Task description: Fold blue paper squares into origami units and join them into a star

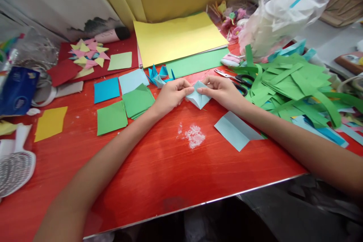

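Note:
A small pale blue origami paper [200, 98], folded to a point at its lower end, is held above the red table [159, 181]. My left hand [177, 92] pinches its left corner between thumb and fingers. On the opposite corner, my right hand [219, 90] grips it the same way, thumb on top. Below my right forearm lies a creased light blue sheet [236, 130]. Just behind my left hand stand folded blue paper pieces [159, 77]. Black-handled scissors [241, 81] rest beyond my right hand.
Green squares [138, 100], a blue square [107, 90] and a yellow square [51, 123] lie at left. A large yellow sheet [178, 39] covers the back. Green paper scraps [295, 83] heap at right, near a plastic bag with a cup [280, 19]. A hairbrush [17, 170] sits far left.

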`<act>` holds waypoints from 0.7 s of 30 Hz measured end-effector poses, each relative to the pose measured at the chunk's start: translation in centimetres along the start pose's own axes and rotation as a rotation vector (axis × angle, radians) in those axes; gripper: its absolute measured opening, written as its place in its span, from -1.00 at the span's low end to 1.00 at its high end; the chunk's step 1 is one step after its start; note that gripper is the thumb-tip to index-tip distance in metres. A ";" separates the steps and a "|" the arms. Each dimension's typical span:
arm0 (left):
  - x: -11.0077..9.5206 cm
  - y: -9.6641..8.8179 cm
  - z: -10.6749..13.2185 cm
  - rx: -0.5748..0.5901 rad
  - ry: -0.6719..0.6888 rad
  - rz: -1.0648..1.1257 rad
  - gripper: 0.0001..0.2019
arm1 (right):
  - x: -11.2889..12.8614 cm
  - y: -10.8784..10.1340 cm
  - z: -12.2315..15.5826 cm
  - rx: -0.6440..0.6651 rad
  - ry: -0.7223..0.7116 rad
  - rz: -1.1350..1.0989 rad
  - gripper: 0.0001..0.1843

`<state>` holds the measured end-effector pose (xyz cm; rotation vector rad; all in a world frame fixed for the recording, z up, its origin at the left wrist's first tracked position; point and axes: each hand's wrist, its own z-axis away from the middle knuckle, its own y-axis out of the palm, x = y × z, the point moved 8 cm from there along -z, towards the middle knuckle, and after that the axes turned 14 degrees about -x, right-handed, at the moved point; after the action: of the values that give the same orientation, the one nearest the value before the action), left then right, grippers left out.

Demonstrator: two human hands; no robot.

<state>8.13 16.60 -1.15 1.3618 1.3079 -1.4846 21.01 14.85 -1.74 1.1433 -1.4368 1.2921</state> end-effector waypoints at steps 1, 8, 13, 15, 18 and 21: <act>0.0 -0.1 0.0 -0.012 0.002 0.012 -0.85 | 0.0 0.1 0.0 0.003 0.010 -0.020 -0.79; 0.3 -0.3 -0.1 -0.013 -0.001 0.106 -0.74 | 0.0 -0.4 -0.1 -0.077 0.050 -0.132 -0.82; 0.2 -0.7 -0.2 -0.046 0.047 0.080 -0.69 | 0.1 0.4 0.1 0.046 0.058 -0.149 -0.85; 0.1 -0.8 -0.2 -0.075 0.073 0.048 -0.65 | 0.2 0.9 0.3 0.118 0.039 -0.096 -0.86; -0.1 -0.8 -0.2 -0.077 0.117 -0.015 -0.62 | 0.4 1.0 0.3 0.151 -0.001 0.019 -0.88; 0.0 -0.5 -0.1 -0.039 0.127 -0.007 -0.63 | 0.6 0.5 0.2 0.083 -0.008 0.039 -0.84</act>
<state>7.68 16.80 -1.03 1.4475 1.4142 -1.3894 20.43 14.60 -1.28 1.1810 -1.4287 1.3876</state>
